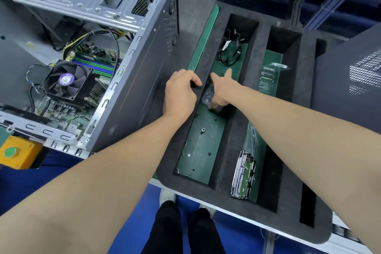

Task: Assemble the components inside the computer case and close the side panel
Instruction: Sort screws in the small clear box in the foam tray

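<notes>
- Sitting at the far left edge of the desk is a yellow button box point(20, 153) with a green button on top.
- Just beside it, the computer case point(136, 93) is lying on its side, with the open side facing up at me. The cooler fan point(66, 80) is sitting on the motherboard point(61, 109), and black and yellow cables point(99, 35) are looping above it.
- My left hand point(179, 94) is resting between the case and the foam tray point(233, 130). Its fingers are curling over the tray's left wall and gripping it.
- Loose screws point(203, 130) are lying scattered on the green floor of the tray's left compartment, at the end nearer to me.
- My right hand point(221, 90) is reaching down into that same compartment. Its fingers are curling round a clear plastic bag point(207, 97) and holding it, and the thumb is sticking up. I cannot tell what the bag is holding.
- A black cable bundle point(228, 53) is lying beyond that hand, at the far end of the compartment.
- A hard drive point(244, 175) is standing on edge at the near end of the next compartment, and a clear plastic packet point(268, 80) is lying farther along.
- At the far right, the dark side panel point(348, 80) with its perforated vent is sitting well apart from the case.
</notes>
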Demonstrator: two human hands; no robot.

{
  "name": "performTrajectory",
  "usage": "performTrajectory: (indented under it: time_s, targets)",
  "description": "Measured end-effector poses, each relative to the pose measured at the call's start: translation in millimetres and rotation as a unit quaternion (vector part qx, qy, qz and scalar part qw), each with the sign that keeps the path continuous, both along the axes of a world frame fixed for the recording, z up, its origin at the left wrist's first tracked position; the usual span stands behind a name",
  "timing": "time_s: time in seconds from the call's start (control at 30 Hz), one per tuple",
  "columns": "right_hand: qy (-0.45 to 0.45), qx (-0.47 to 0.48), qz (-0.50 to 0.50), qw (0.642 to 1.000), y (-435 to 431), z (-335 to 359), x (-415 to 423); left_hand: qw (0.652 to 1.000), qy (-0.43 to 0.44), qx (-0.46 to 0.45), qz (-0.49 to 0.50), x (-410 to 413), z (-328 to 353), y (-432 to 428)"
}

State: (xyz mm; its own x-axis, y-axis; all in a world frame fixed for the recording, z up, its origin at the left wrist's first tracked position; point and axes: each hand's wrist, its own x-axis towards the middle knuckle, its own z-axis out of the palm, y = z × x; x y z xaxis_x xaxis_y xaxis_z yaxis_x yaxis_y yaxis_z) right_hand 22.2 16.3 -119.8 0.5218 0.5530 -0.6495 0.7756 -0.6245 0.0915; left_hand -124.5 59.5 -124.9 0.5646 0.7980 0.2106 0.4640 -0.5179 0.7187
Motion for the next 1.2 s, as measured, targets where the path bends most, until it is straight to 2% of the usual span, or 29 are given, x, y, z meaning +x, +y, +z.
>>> performTrajectory:
  time_s: [0.17,0.37,0.63,0.7,0.77,0.87,0.93,1.0,1.1,1.2]
  targets:
    - [-0.020,0.045,0.003,0.999,-8.1,-8.8,-10.1,1.000,-0.008,0.001,0.000,0.3,-1.9,0.6]
    - [-0.050,0.096,0.012,0.994,-7.7,24.0,2.4,0.999,-0.044,-0.024,0.019,1.4,-0.8,1.8]
    - [0.059,0.220,-0.019,0.974,-22.2,57.7,37.6,0.994,-0.041,-0.084,0.058,5.4,8.5,2.5]
    - [0.087,0.274,-0.038,0.957,-30.1,60.5,39.8,0.978,-0.093,-0.173,0.062,14.7,13.3,-2.6]
    - [0.121,0.332,-0.068,0.933,-37.5,65.2,41.1,0.922,-0.179,-0.336,0.073,29.1,22.0,-12.8]
    - [0.145,0.386,-0.093,0.906,-44.8,74.1,43.0,0.790,-0.256,-0.553,0.062,47.9,33.3,-22.5]
    - [0.136,0.371,-0.072,0.916,-46.8,80.7,42.6,0.686,-0.280,-0.672,0.020,53.6,37.2,-23.1]
    - [0.114,0.345,-0.032,0.931,-48.8,85.6,41.4,0.612,-0.291,-0.735,-0.025,56.0,37.9,-23.4]
    - [0.100,0.341,-0.002,0.935,-53.4,89.7,38.3,0.561,-0.319,-0.762,-0.049,57.5,35.3,-25.9]
    - [0.081,0.327,0.019,0.941,-57.6,95.0,35.7,0.560,-0.335,-0.755,-0.067,57.9,28.2,-27.9]
